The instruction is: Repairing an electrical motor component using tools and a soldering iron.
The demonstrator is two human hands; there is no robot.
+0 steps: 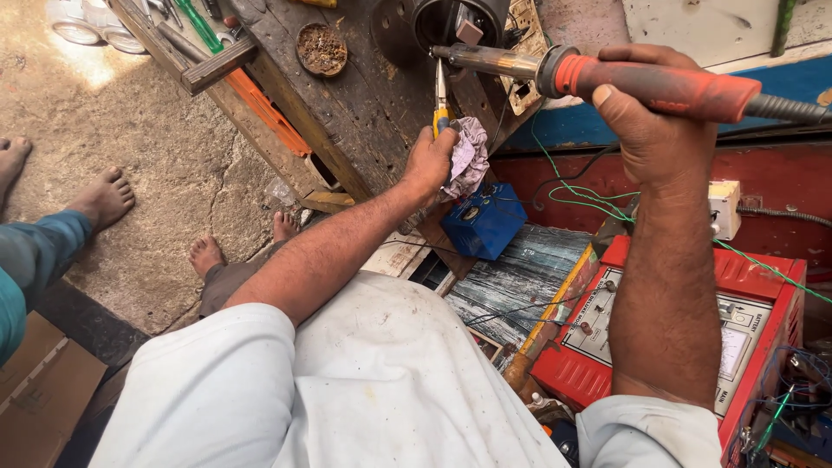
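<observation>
A red-handled soldering iron (624,78) is gripped in the closed right hand (654,130), its metal barrel pointing at the dark wooden workbench (347,104). At the bench's near edge the left hand (429,165) clasps yellow-handled pliers (441,100) and a crumpled rag (468,156); a red metal box (745,286) lies below the iron

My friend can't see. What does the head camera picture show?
The person's right hand grips a red-handled soldering iron over a dark wooden workbench, while the left hand holds yellow-handled pliers and a crumpled cloth. A red meter box sits below.
</observation>
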